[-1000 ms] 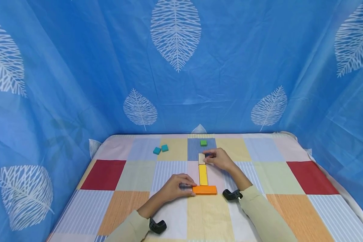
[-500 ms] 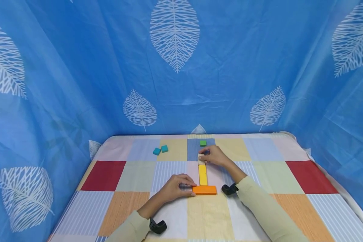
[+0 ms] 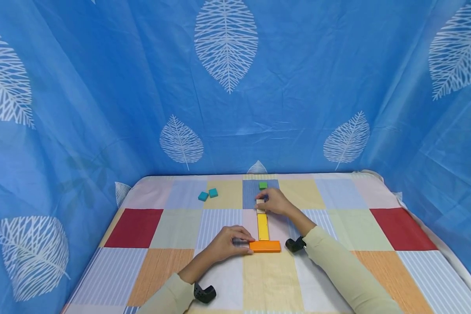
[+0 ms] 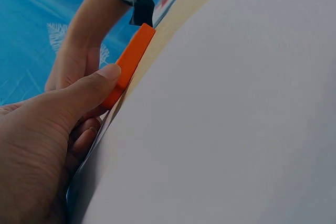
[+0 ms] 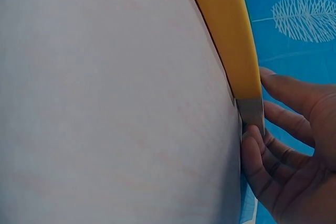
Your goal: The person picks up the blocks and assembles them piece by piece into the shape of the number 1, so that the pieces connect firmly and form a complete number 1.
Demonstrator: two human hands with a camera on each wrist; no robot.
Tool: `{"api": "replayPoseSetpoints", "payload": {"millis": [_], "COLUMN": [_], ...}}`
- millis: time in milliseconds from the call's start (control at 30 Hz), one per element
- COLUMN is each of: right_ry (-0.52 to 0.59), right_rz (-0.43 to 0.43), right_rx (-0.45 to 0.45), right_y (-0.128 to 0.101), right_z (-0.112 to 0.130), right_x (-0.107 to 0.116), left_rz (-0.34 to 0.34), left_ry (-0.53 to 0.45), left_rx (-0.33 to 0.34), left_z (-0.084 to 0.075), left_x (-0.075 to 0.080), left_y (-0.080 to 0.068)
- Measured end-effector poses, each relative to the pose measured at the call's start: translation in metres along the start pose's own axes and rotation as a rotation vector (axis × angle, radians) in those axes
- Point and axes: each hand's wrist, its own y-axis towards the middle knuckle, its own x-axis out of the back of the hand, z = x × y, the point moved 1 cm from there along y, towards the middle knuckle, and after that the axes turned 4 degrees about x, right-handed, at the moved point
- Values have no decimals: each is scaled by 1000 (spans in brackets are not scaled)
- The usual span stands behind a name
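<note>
Beige block (image 3: 261, 204) is being pinched by right hand (image 3: 276, 203) at yellow bar's (image 3: 263, 226) far end. Orange bar (image 3: 265, 246) is being gripped by left hand (image 3: 228, 243); beige should be kept flush, aligned.

A checked cloth (image 3: 165, 266) of red, orange, yellow, blue and striped squares fills the lower half of the frame. Near its far edge, left of centre, lie 2 teal blocks (image 3: 208, 194) just beside each other; a green block (image 3: 263, 185) sits at centre. Blue curtains (image 3: 102, 87) with white leaf prints enclose the upper frame.
</note>
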Motion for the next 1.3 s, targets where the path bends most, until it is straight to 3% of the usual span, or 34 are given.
{"api": "replayPoseSetpoints", "payload": {"millis": [1033,1300], "right_ry": [-17,17], "right_rz": [-1,-92], "right_rx": [27,5], "right_y": [2,0], "right_z": [1,1], "right_x": [5,15], "left_rz": [-5,0], "left_ry": [-17,-1], "left_rx": [-24,-7], "left_z": [4,2], "left_x": [7,7], "left_y": [5,3]}}
